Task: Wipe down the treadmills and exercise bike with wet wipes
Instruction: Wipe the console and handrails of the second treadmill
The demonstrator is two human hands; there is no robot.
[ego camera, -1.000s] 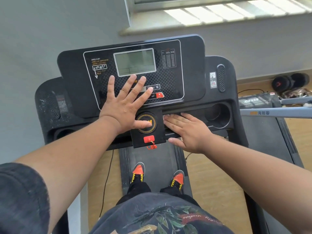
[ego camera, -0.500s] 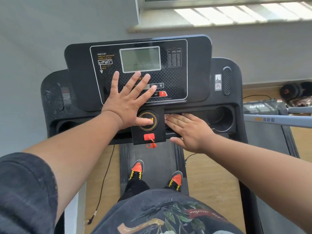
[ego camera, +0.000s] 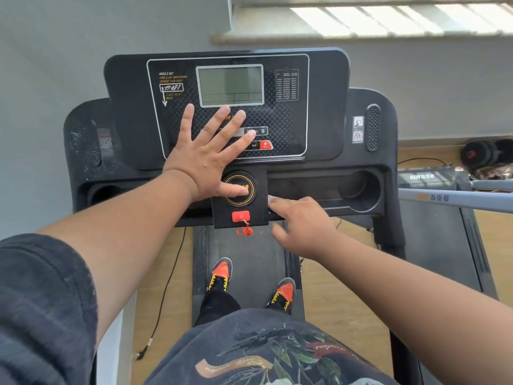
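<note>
I stand on the belt [ego camera: 249, 251] of a black treadmill, facing its console [ego camera: 322, 112]. My left hand [ego camera: 205, 159] lies flat on the button panel below the grey display, fingers spread, thumb on the round yellow-ringed knob [ego camera: 249, 180]. My right hand [ego camera: 305, 226] sits on the front ledge of the console tray [ego camera: 358, 187], just right of the knob block. Its fingers bend down onto a white wet wipe [ego camera: 280, 199], whose edge shows past the fingertips; the thumb hangs free below the ledge.
A red safety key [ego camera: 240, 217] with a cord hangs under the knob. A second treadmill [ego camera: 433, 237] with a grey handrail [ego camera: 455, 200] stands to the right, dark dumbbells [ego camera: 483, 154] behind it. A black cable [ego camera: 166, 287] runs along the wood floor on the left.
My right hand has drawn back toward me and its fingers have bent, so the white wipe now shows at the fingertips. The left hand stays flat on the panel.
</note>
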